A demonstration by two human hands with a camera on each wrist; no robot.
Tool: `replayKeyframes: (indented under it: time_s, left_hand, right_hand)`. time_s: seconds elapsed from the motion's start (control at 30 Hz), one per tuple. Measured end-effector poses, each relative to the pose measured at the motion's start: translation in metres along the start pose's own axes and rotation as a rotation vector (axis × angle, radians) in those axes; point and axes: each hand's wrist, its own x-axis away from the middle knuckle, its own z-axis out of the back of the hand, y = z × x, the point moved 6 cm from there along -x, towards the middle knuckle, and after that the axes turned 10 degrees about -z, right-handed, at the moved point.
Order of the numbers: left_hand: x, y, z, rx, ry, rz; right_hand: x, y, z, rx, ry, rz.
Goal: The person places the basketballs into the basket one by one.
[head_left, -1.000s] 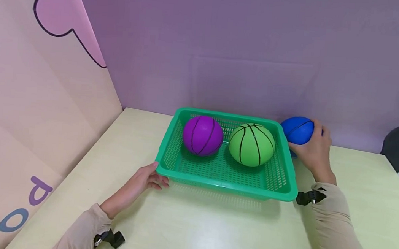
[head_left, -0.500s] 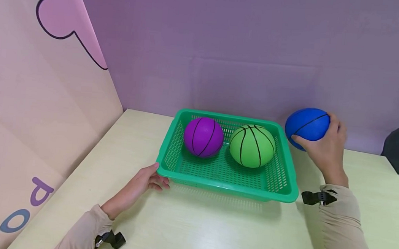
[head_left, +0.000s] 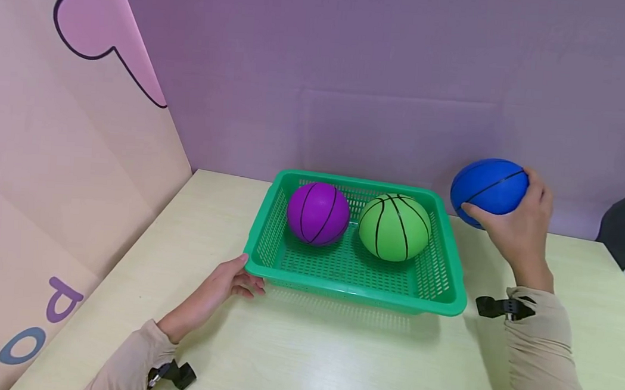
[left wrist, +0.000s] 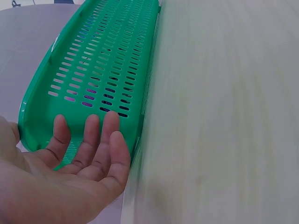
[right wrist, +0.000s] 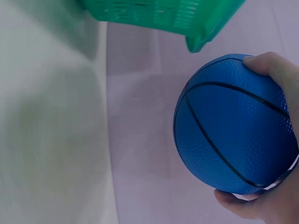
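Note:
A blue ball with black lines (head_left: 489, 187) is off the table, beyond the basket's right end. My right hand (head_left: 525, 223) grips it, thumb on the near side and fingers around the far right; the right wrist view shows the ball (right wrist: 233, 126) apart from the basket corner. My left hand (head_left: 226, 280) holds the near left corner of the green plastic basket (head_left: 339, 289), thumb at the rim. In the left wrist view its loosely bent fingers (left wrist: 93, 135) lie by the slotted outer wall. Inside the basket sit a purple ball (head_left: 318, 214) and a light green ball (head_left: 394, 227).
The pale wooden table (head_left: 302, 361) meets a purple back wall (head_left: 396, 51) just behind the basket. A printed pink-beige panel (head_left: 67, 162) stands along the left side. Black-and-white print (head_left: 622, 232) shows at the far right. Each wrist wears a black camera mount (head_left: 172, 374).
My right hand has lifted the blue ball up and moved it to the right, away from the basket's end. The left hand, the basket and the two balls inside have stayed put.

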Motion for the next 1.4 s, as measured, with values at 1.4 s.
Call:
replayKeyframes:
  time_s: [1.4]
  left_hand:
    - [-0.001, 0.002, 0.000, -0.007, -0.007, -0.014]
  right_hand:
    - [0.041, -0.098, 0.020, -0.035, -0.015, 0.261]
